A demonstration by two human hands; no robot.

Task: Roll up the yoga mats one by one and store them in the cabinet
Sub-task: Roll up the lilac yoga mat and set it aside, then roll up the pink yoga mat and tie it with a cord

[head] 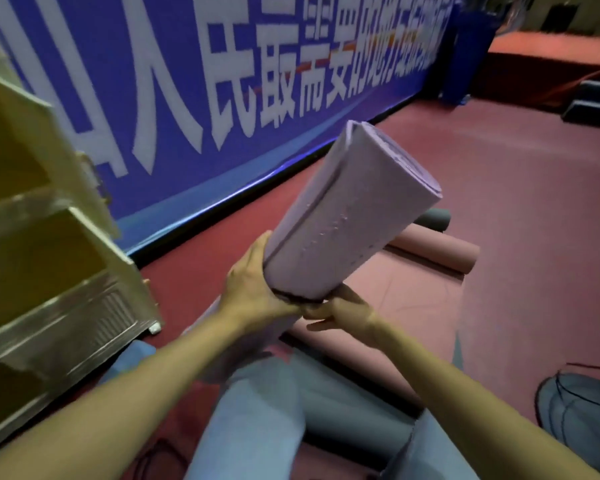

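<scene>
Sports hall: red sport flooring (499, 202), blue banner (153, 81) along its edge, rolled mats (437, 251) lying near the banner.

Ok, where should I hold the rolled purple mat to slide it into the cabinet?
Keep the grip at the purple mat's near end, left hand and right hand cupping it from below. It points away, so the far end could enter the cabinet first.
</scene>
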